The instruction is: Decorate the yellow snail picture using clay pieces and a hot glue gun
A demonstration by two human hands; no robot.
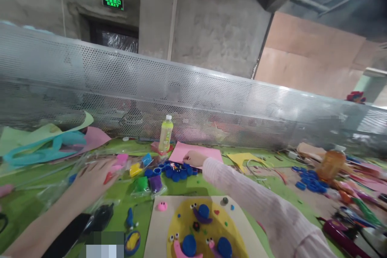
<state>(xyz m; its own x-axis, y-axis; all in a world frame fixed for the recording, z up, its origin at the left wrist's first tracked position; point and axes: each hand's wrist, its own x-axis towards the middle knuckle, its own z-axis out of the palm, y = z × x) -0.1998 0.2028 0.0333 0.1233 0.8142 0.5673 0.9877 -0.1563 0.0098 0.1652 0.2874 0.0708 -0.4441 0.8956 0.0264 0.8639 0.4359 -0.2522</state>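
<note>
My left hand (98,171) reaches over clear plastic packets on the left, slightly blurred, fingers stretched out. Its fingertips are beside pink clay (121,159) and a small red piece (107,177). My right hand (195,158), below a pale pink sleeve, is over the pink paper (208,152), just behind a cluster of blue bottle caps (177,174). Its fingers look curled together; what they hold, if anything, is hidden. In front of me lies a picture board (157,225) with a yellow area and several clay snails with blue cap shells (224,246).
A drink bottle (166,135) stands behind the packets of green clay (140,184) and purple clay (155,184). Paper sheets (45,137) lie at left. An amber bottle (331,164) and more blue caps (311,179) are at right. A perforated metal screen (196,96) borders the back.
</note>
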